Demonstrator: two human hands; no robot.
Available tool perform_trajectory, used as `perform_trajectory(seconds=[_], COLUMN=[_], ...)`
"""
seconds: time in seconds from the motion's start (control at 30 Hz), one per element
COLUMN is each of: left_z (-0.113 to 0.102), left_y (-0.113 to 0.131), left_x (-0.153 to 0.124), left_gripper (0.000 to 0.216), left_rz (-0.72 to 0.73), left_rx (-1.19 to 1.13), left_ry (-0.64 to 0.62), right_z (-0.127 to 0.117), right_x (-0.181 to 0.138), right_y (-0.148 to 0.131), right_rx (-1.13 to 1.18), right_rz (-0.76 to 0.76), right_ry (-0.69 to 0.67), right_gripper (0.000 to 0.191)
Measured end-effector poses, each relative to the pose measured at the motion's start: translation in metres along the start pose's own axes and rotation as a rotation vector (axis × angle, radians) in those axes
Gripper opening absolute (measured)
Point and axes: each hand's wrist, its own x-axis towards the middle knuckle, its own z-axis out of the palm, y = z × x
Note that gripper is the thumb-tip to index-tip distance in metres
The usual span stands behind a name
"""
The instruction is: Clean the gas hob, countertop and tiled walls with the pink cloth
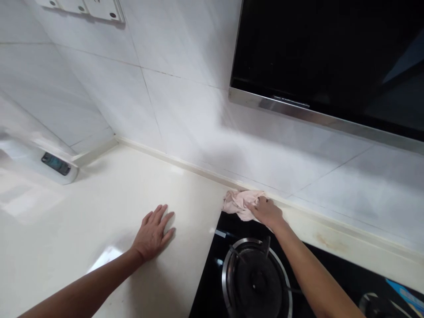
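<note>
My left hand [153, 232] lies flat on the cream countertop [82, 221], fingers stretched out and holding nothing. My right hand [266, 213] presses a crumpled pale pink cloth [239, 203] against the counter strip behind the black glass hob [212, 274], close to the tiled wall. Its fingers are curled over the cloth. The cloth lies at the hob's far left corner.
A gas burner [255, 278] with a metal ring sits just in front of my right forearm. A black range hood [324, 57] hangs above the hob. A white appliance with a small display [55, 163] stands at the left. Wall sockets [96, 9] are at the top left.
</note>
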Motion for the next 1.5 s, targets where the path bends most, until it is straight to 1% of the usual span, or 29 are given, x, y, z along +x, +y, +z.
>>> perform_trajectory(seconds=[0.1,0.17,0.23,0.37,0.5,0.63,0.7,0.77,0.87,0.93,1.0,1.07,1.13,1.2,1.23,1.3,1.37,1.43,1.5], left_z=[-0.001,-0.001,-0.001,-0.001,-0.001,-0.004,-0.006,-0.007,-0.008,-0.008,-0.007,-0.006,-0.004,-0.002,-0.001,0.0,0.001,0.001,0.0], left_y=[0.0,0.001,0.001,0.001,0.002,0.003,0.004,0.004,0.004,0.003,0.002,0.001,0.0,-0.001,-0.002,-0.004,-0.005,-0.006,-0.005], left_x=[0.0,0.0,0.001,0.001,0.001,0.001,0.001,0.001,0.001,0.0,0.001,0.001,0.002,0.003,0.004,0.006,0.008,0.009,0.01], left_gripper=[0.054,0.055,0.056,0.056,0.056,0.055,0.054,0.053,0.051,0.051,0.052,0.052,0.053,0.053,0.054,0.055,0.056,0.057,0.058], left_rz=[-0.003,-0.004,-0.008,-0.016,-0.014,-0.02,-0.019,-0.018,-0.025,-0.028,-0.023,-0.023,-0.028,-0.027,-0.022,-0.006,0.009,0.019,0.019], left_rx=[-0.011,-0.015,-0.02,-0.026,-0.018,-0.02,-0.027,-0.032,-0.034,-0.037,-0.042,-0.049,-0.053,-0.049,-0.047,-0.045,-0.044,-0.039,-0.029], left_ry=[-0.003,-0.01,-0.018,-0.016,-0.026,-0.037,-0.042,-0.046,-0.037,-0.029,-0.027,-0.026,-0.021,-0.01,-0.002,0.01,0.011,0.004,0.001], right_z=[0.007,0.011,0.014,0.016,0.018,0.027,0.036,0.048,0.064,0.07,0.067,0.055,0.033,0.005,-0.01,-0.036,-0.053,-0.057,-0.05], right_x=[-0.003,-0.006,-0.008,-0.009,-0.007,-0.012,-0.023,-0.038,-0.059,-0.066,-0.066,-0.063,-0.061,-0.063,-0.066,-0.077,-0.09,-0.102,-0.108], right_y=[-0.024,-0.032,-0.036,-0.053,-0.093,-0.146,-0.17,-0.189,-0.199,-0.193,-0.176,-0.149,-0.111,-0.061,-0.032,0.031,0.097,0.161,0.215], right_rx=[-0.099,-0.123,-0.125,-0.108,-0.089,-0.052,-0.015,0.038,0.154,0.26,0.368,0.558,0.873,1.169,1.246,1.23,1.099,0.886,0.588], right_rz=[0.015,-0.027,-0.091,-0.203,-0.337,-0.499,-0.589,-0.682,-0.795,-0.832,-0.827,-0.783,-0.7,-0.592,-0.534,-0.412,-0.259,-0.104,0.075], right_ry=[0.08,0.141,0.174,0.181,0.176,0.158,0.136,0.097,0.005,-0.076,-0.139,-0.148,-0.12,-0.042,0.017,0.173,0.319,0.436,0.477], right_gripper=[0.093,0.088,0.079,0.064,0.065,0.065,0.065,0.065,0.064,0.057,0.043,0.038,0.043,0.053,0.059,0.067,0.075,0.079,0.078])
